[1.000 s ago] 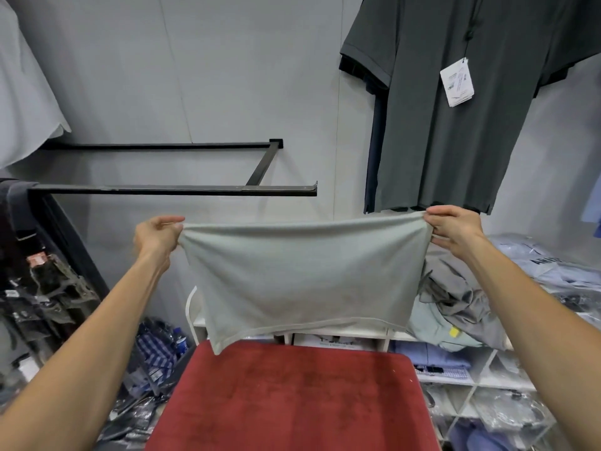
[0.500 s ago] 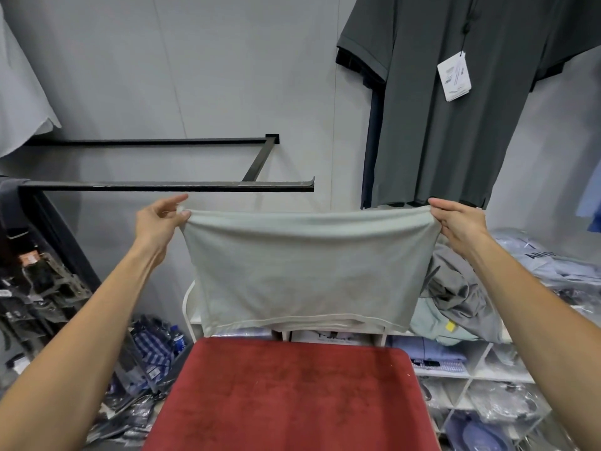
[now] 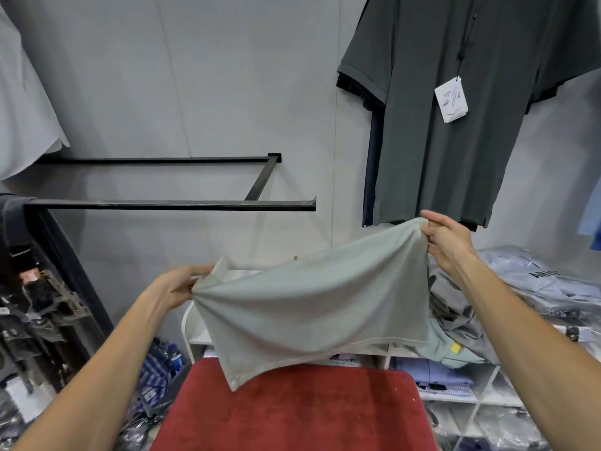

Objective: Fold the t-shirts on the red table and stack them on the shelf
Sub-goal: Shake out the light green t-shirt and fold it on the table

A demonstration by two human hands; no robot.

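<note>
A pale grey-green t-shirt (image 3: 312, 307), already doubled over, hangs in the air between the two hands, above the far edge of the red worktop (image 3: 292, 411). The right hand (image 3: 450, 242) pinches its upper right corner, fingers (image 3: 437, 219) curled over the cloth's edge, and holds that corner high. The left hand (image 3: 177, 288) grips the opposite corner lower down, fingers closed on the bunched fabric, so the top edge slopes down from the right fingers to the left fingers. Creases fan out from the left grip. The hemmed lower corner droops below the left fingers and hangs just over the worktop; whether it touches cannot be told.

Beyond the right fingers, a white shelf unit (image 3: 455, 395) carries a loose heap of grey and green garments (image 3: 455, 320). Above the right hand a dark grey polo shirt (image 3: 455, 141) with a white tag (image 3: 451, 99) hangs on the wall. Above the left fingers a black wall rail (image 3: 169, 205) juts out.
</note>
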